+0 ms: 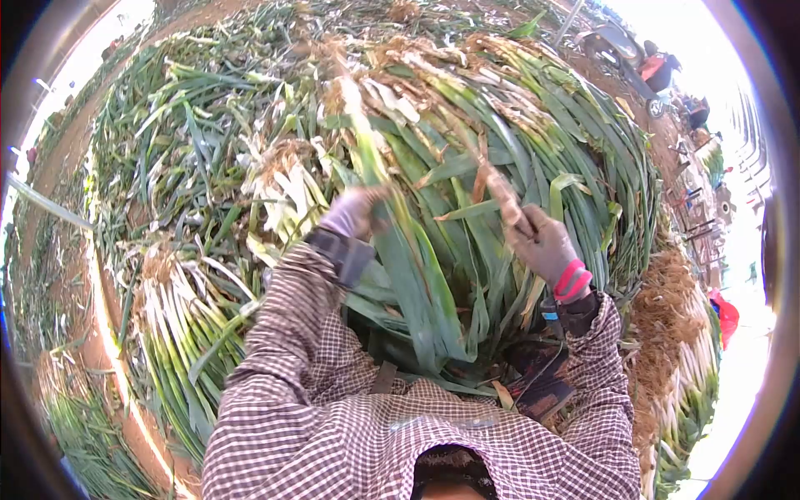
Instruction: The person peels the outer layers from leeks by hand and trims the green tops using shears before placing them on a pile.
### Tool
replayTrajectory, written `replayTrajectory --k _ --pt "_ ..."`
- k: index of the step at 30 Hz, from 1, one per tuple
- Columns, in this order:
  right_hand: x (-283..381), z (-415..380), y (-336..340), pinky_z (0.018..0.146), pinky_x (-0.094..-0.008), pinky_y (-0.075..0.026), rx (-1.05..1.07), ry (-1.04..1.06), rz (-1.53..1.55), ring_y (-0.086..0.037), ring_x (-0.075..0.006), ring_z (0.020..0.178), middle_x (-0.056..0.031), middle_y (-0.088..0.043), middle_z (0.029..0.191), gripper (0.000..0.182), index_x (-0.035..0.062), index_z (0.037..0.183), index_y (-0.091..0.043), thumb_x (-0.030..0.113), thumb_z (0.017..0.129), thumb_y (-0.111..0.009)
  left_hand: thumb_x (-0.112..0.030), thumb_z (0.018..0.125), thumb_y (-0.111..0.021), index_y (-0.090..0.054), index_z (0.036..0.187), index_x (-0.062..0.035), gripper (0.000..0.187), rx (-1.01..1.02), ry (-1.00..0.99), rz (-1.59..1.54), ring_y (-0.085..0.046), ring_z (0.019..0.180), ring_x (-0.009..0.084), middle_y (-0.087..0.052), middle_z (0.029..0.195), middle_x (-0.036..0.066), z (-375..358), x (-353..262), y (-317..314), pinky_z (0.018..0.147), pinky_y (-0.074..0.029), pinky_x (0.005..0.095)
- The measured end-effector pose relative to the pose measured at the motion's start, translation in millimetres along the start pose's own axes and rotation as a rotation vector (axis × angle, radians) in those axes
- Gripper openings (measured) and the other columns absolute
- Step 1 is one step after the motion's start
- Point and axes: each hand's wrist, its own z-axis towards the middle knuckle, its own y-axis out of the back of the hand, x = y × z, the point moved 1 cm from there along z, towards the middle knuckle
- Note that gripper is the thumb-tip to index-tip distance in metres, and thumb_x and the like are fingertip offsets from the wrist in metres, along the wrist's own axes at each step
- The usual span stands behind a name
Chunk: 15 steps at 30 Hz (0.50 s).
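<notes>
Gloved and closed, my left hand [354,212] grips a green onion stalk [367,150] whose pale root end points up and away; the hand is blurred by motion. My right hand [540,240], in a glove with a pink cuff, has its fingers closed around a brownish, slender piece [500,187], perhaps a peeled leaf or stalk. Between and beyond both hands lies a large heap of long green onions [575,142], roots facing away. Wide green leaves hang below my left hand, over my lap.
A bundle of onions [179,312] lies at the left, with loose leaf scraps [192,142] behind it. More stacked onions [687,367] line the right side. At the far upper right are a person in red [658,71] and a wheeled vehicle [612,46].
</notes>
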Motion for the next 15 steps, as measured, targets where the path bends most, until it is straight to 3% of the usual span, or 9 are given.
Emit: replayTrajectory --k 1,2,3,5,6,13,15 --pt "1.9 -7.0 -6.9 0.061 -0.0352 -0.046 0.063 -0.008 -0.087 -0.050 -0.0228 0.060 -0.0131 -0.052 0.067 0.029 0.0022 0.088 -0.056 0.028 0.087 -0.069 -0.015 0.092 -0.068 -0.065 0.119 -0.0100 0.028 0.007 0.065 -0.026 -0.062 0.096 0.0183 -0.068 0.108 0.003 9.6 45.7 -0.4 0.073 -0.058 0.0402" --pt "-5.3 -15.0 -20.1 0.061 -0.0394 -0.049 0.066 0.068 -0.104 -0.059 -0.0336 0.060 -0.0164 -0.058 0.067 0.033 0.0031 0.087 -0.056 0.033 0.086 -0.069 -0.010 0.094 -0.064 -0.062 0.122 -0.0088 0.028 0.052 0.213 -0.087 -0.061 0.100 0.0166 -0.067 0.108 0.002 26.3 85.9 7.2 0.074 -0.058 0.0390" --pt "-8.0 -20.3 -28.3 0.061 -0.0410 -0.049 0.122 0.049 -0.152 -0.061 -0.0359 0.063 -0.0177 -0.059 0.068 0.034 0.0035 0.087 -0.056 0.035 0.086 -0.069 -0.013 0.097 -0.061 -0.057 0.126 -0.0089 0.030 -0.043 0.124 -0.116 -0.062 0.098 0.0167 -0.065 0.110 0.002 -5.7 80.5 -18.8 0.072 -0.059 0.0360" --pt "-8.2 -36.0 -44.1 0.062 -0.0444 -0.050 0.242 -0.001 -0.230 -0.064 -0.0404 0.070 -0.0203 -0.062 0.072 0.037 0.0044 0.087 -0.056 0.039 0.086 -0.068 -0.017 0.099 -0.057 -0.053 0.127 -0.0093 0.029 -0.006 0.142 -0.195 -0.063 0.095 0.0183 -0.063 0.112 0.003 -8.4 81.6 -24.6 0.069 -0.060 0.0336" --pt "-4.3 -42.8 -48.4 0.064 -0.0473 -0.050 0.292 -0.034 -0.232 -0.065 -0.0416 0.075 -0.0223 -0.064 0.077 0.040 0.0051 0.089 -0.057 0.043 0.086 -0.067 -0.020 0.101 -0.054 -0.052 0.127 -0.0092 0.028 0.015 0.129 -0.189 -0.064 0.093 0.0198 -0.062 0.113 0.005 -6.9 82.1 -23.0 0.067 -0.061 0.0342" --pt "-5.0 -61.4 -74.1 0.065 -0.0473 -0.051 0.358 -0.057 -0.303 -0.065 -0.0417 0.076 -0.0218 -0.066 0.078 0.040 0.0044 0.090 -0.056 0.043 0.087 -0.066 -0.020 0.102 -0.051 -0.055 0.123 -0.0055 0.026 0.069 0.082 -0.280 -0.066 0.090 0.0215 -0.064 0.107 0.008 -2.3 99.9 -10.9 0.064 -0.062 0.0334" --pt "-2.0 -54.6 -77.6 0.065 -0.0472 -0.051 0.346 -0.047 -0.338 -0.065 -0.0418 0.075 -0.0217 -0.065 0.077 0.040 0.0046 0.089 -0.056 0.043 0.087 -0.066 -0.021 0.102 -0.051 -0.056 0.122 -0.0059 0.026 -0.034 0.148 -0.270 -0.066 0.089 0.0213 -0.064 0.107 0.008 -5.7 95.1 -16.0 0.063 -0.062 0.0336"
